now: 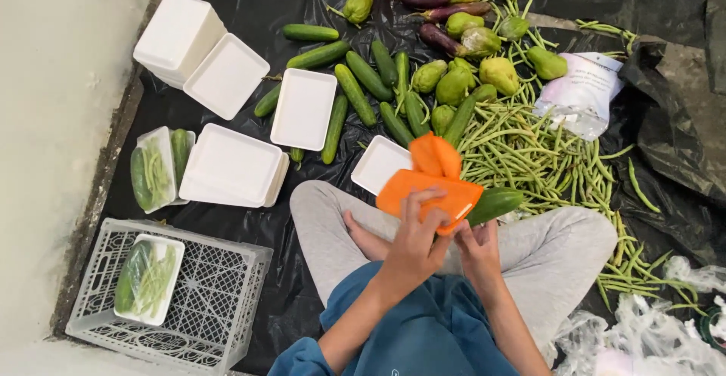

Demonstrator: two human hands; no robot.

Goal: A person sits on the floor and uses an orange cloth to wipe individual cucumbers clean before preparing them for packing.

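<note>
I sit cross-legged on black plastic sheeting [249, 21]. My left hand [418, 234] presses an orange cloth [429, 183] with its fingers spread over it. My right hand [476, 241] grips the lower edge of the same cloth, and a dark green cucumber [495, 203] sticks out to the right from under it. Just beyond the cloth lies an empty white foam tray [376, 166].
Cucumbers [355, 92], green beans [522, 149], chayotes [454, 85] and aubergines [435, 37] cover the sheeting ahead. White foam trays [231, 166] are stacked at left, beside a wrapped vegetable tray [155, 168]. A white crate [204, 300] holds another wrapped tray [147, 278]. Plastic bags [650, 331] lie at right.
</note>
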